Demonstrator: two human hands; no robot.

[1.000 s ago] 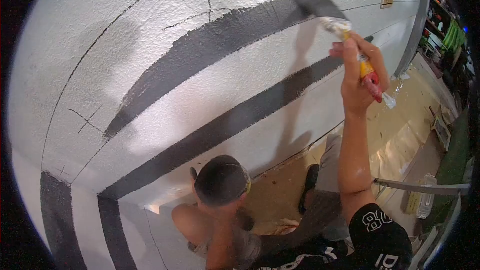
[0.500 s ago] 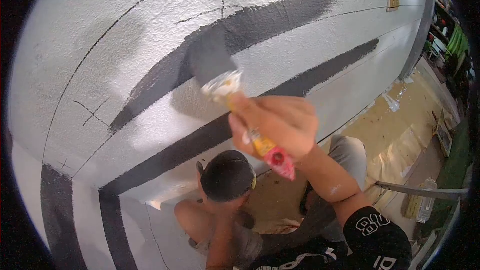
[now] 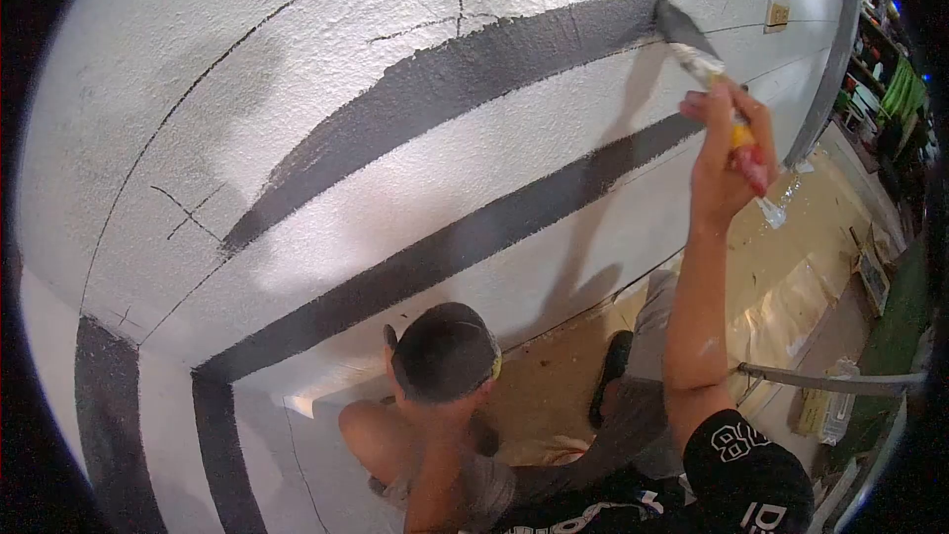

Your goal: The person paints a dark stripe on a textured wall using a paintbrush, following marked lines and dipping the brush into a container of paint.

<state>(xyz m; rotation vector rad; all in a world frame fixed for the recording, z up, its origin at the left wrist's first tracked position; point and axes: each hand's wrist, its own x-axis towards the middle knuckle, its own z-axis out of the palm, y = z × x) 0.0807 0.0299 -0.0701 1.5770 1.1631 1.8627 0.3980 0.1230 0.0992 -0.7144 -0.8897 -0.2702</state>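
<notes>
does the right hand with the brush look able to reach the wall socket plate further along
Probably not from here. The right hand holds the brush at nearly full stretch, and the socket plate sits further along the wall; nothing blocks it.

Head camera, close to wall (image 3: 554, 168), angled downward

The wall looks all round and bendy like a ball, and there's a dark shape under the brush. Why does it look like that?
In the head view, the fisheye lens bows the flat wall and its black stripes and leaves black corners; the dark shape is the shadow of the raised arm, cast by light from behind; the right hand and paintbrush look sharp, not blurred.
</notes>
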